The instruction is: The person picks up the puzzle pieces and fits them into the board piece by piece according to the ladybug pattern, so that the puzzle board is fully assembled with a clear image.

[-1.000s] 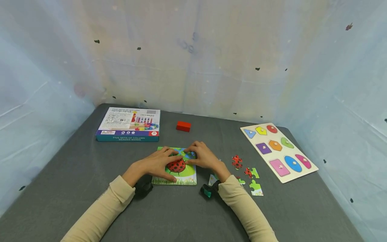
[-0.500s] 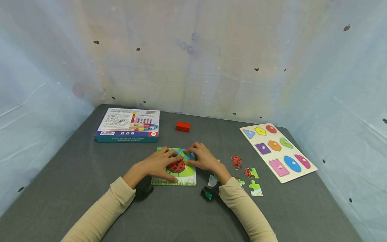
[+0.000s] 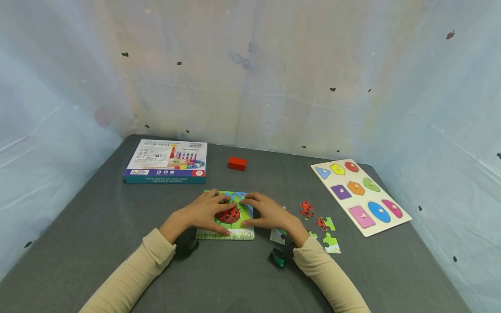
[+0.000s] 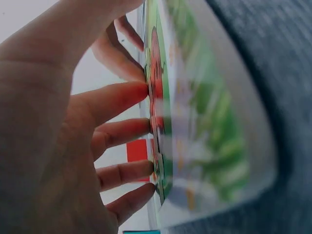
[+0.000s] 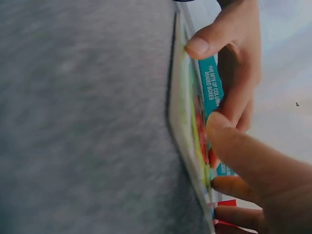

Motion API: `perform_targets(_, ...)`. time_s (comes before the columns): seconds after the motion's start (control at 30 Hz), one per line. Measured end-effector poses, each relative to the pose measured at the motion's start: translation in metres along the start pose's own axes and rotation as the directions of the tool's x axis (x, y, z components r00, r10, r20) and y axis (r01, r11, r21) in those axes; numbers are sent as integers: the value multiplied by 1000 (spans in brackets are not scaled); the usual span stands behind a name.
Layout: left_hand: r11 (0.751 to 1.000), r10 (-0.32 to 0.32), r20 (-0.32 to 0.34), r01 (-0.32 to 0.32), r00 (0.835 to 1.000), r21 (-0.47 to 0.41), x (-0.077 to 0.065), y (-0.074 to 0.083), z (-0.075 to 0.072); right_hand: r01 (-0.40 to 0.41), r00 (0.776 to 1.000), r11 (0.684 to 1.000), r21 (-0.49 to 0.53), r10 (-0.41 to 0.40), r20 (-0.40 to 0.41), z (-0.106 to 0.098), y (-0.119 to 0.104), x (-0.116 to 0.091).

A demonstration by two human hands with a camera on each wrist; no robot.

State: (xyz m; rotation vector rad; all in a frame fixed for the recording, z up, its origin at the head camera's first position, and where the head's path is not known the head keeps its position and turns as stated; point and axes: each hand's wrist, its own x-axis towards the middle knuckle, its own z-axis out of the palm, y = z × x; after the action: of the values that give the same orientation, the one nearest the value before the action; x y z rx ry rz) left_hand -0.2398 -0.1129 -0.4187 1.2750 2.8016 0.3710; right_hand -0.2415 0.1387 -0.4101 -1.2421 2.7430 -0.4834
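A square puzzle board [image 3: 244, 234] with a red ladybug picture on green lies between my two hands. My left hand [image 3: 201, 213] rests on its left part, fingers spread, fingertips touching the pieces in the left wrist view. Over the right edge is my right hand [image 3: 270, 212], thumb and fingers apart, their tips at the board's surface; I see nothing pinched between them. Part of the picture is hidden under both hands. Right of the board lie loose jigsaw pieces: a red spotted piece [image 3: 306, 209], a green-and-white piece [image 3: 332, 243], and others partly behind my right forearm.
A boxed bead set [image 3: 166, 161] stands at the back left. Behind the board sits a red block [image 3: 237, 164]. To the right lies a knobbed shape board [image 3: 360, 198] with coloured shapes. Pale sheeting [image 3: 250, 87] hangs behind the dark table [image 3: 219, 278].
My right hand has drawn back slightly toward me and to the right, and its thumb and fingers have spread, uncovering more of the upper right pieces. The left hand stays in place.
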Motion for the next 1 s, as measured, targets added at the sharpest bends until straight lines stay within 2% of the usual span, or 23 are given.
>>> perform_targets(0.17, 999, 18, 19, -18, 1000, -33, -2, -3, -4, -10, 1000, 1000, 13, 10, 14, 3, 1, -5)
perform_targets(0.3, 992, 27, 46, -22, 999, -121, -5, -9, -6, -21, 1000, 1000, 18, 21, 8, 4, 2, -6)
perform_targets(0.4, 970, -7, 77, 26, 997, -244, -8, -14, -8, -23, 1000, 1000, 21, 23, 4, 5, 3, -6)
perform_targets(0.53, 938, -40, 91, 68, 995, -339, -12, -18, -12, -28, 1000, 999, 27, 28, 3, 5, 4, -6)
perform_targets(0.73, 959, -61, 78, 80, 995, -272, -18, -18, -16, -45, 999, 997, 66, 45, 5, 7, 3, -7)
perform_targets(0.9, 978, -87, 129, 110, 988, -178, -25, -20, -20, -30, 1000, 995, 97, 30, 10, 7, 6, -6)
perform_targets(1.0, 982, -91, 153, 114, 984, -152, -29, -24, -18, -18, 1000, 993, 116, 18, 0, 8, 10, -5)
